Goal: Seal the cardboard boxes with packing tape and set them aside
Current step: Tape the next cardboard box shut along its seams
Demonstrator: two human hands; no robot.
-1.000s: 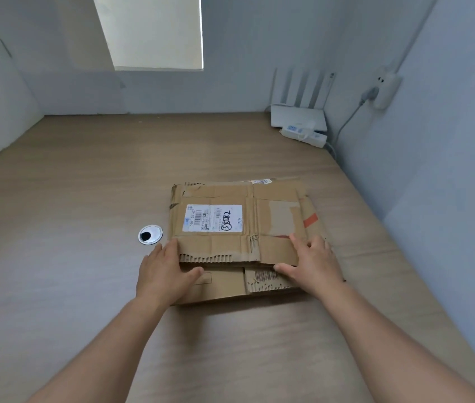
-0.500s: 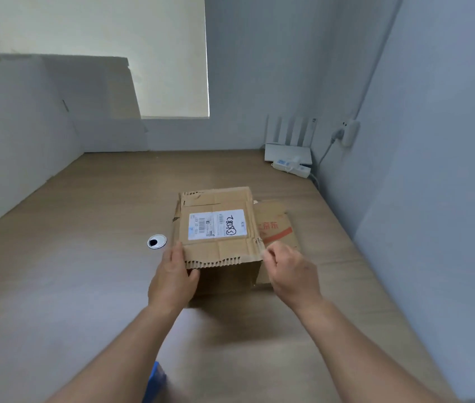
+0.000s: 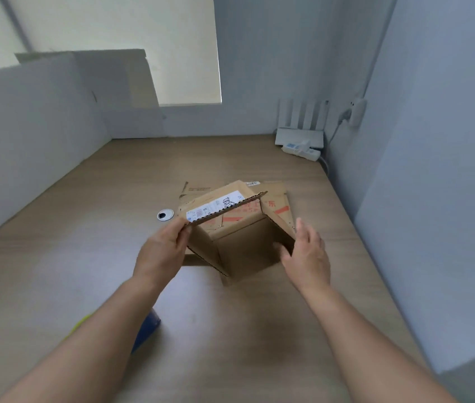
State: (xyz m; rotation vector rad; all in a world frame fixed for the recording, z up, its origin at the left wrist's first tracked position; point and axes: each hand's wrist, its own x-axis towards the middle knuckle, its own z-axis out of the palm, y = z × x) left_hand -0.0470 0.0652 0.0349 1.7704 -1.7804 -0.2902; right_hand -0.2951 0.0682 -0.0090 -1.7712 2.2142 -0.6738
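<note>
Wooden table [image 3: 85, 257] bears router [image 3: 298, 136], power strip [image 3: 301, 149]; perhaps flattened cardboard [image 3: 195, 189].

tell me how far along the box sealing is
Early. Done: nothing sealed; the cardboard box is open, flaps loose, no tape on it. In hand: the left hand pinches the labelled flap while the right hand steadies the opposite side. Left: close flaps, tape, set aside. No tape roll is visible. More flat cardboard lies behind it.
</note>
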